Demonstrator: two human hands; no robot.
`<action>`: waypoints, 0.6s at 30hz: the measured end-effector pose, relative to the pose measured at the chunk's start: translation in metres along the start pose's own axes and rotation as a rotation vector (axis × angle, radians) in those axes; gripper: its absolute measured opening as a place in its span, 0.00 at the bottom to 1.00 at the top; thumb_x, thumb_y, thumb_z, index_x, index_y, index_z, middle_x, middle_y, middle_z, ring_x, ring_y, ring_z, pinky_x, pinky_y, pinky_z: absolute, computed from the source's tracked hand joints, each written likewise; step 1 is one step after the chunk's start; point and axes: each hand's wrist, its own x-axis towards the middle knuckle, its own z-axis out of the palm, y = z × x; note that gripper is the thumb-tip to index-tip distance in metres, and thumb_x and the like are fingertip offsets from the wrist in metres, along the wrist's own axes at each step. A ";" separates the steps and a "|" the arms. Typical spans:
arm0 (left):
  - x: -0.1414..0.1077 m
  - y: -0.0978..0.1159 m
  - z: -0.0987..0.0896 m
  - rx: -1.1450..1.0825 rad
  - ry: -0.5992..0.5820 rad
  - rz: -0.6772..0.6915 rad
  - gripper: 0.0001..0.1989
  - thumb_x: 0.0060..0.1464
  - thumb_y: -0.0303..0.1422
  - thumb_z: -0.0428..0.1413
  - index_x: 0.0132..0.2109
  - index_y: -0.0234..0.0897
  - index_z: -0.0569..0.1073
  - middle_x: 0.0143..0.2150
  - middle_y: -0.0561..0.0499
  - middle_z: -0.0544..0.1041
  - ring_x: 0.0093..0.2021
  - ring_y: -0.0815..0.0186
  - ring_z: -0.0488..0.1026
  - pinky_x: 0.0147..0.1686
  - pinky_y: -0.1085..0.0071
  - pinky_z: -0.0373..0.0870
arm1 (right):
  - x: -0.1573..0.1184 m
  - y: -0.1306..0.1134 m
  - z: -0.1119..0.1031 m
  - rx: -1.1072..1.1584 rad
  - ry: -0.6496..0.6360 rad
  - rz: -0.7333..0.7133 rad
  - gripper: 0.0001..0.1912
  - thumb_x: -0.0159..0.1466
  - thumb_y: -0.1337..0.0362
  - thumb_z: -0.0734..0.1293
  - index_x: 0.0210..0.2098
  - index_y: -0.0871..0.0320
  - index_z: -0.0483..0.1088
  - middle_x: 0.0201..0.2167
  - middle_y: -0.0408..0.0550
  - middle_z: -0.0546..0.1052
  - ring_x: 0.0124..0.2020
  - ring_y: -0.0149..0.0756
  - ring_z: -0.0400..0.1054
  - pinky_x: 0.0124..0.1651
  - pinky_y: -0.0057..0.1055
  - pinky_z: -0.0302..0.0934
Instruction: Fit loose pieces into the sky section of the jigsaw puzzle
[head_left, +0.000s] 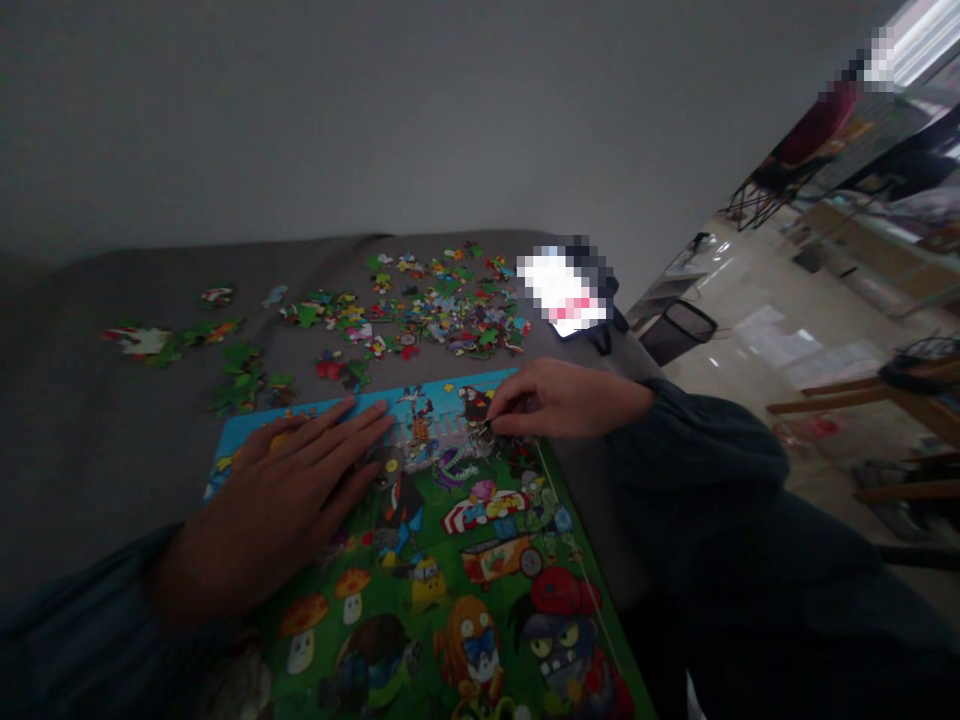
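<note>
The room drops away on the right to a glossy tiled floor (757,340), where wooden chair legs (832,395) and a black wire-mesh wastebasket (679,330) stand; from here I can't see anything inside the wastebasket. Most of the view is taken up by a broad grey upholstered surface (112,450), perhaps a sofa or a bed, though I can't tell which.

A large jigsaw puzzle (450,640) lies on it at a slant, showing cartoon mushrooms and zombie-like figures on green, with a strip of blue along its far side. Beyond the puzzle, a wide scatter of loose jigsaw pieces (442,315) is spread out, seemingly so that their colours can be seen at a glance. Smaller green-heavy clumps of pieces (240,380) sit further left. A pixelated white-and-dark object (566,290) lies just beside the scatter, too obscured to identify.

The person's left hand (289,490) is open, lying flat on the puzzle with its fingers spread, apparently to keep the picture steady. The right hand (562,400) is closed to a pinch at the puzzle's far edge, its fingertips (491,425) gripping a small dark jigsaw piece, which looks to be held there for fitting. Dark teal sleeves (697,450) reach in from both sides.
</note>
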 end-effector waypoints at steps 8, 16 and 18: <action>0.001 0.001 -0.001 0.024 -0.013 0.006 0.24 0.69 0.44 0.40 0.65 0.45 0.65 0.65 0.50 0.69 0.63 0.50 0.66 0.56 0.50 0.61 | 0.002 0.001 0.000 -0.107 0.011 0.072 0.11 0.63 0.64 0.71 0.44 0.64 0.76 0.29 0.44 0.78 0.28 0.28 0.71 0.32 0.25 0.61; 0.000 -0.001 0.002 0.017 0.019 0.024 0.24 0.69 0.45 0.41 0.67 0.50 0.63 0.64 0.54 0.70 0.63 0.53 0.67 0.57 0.52 0.61 | -0.003 0.000 0.001 -0.199 -0.014 0.031 0.23 0.60 0.62 0.74 0.52 0.65 0.71 0.25 0.36 0.67 0.26 0.27 0.63 0.30 0.26 0.54; -0.001 -0.001 0.002 0.026 0.031 0.035 0.24 0.69 0.45 0.40 0.66 0.49 0.64 0.64 0.54 0.70 0.63 0.53 0.67 0.57 0.52 0.61 | -0.003 0.001 0.002 -0.189 -0.044 0.012 0.27 0.58 0.62 0.75 0.53 0.65 0.69 0.26 0.36 0.65 0.26 0.27 0.62 0.30 0.26 0.53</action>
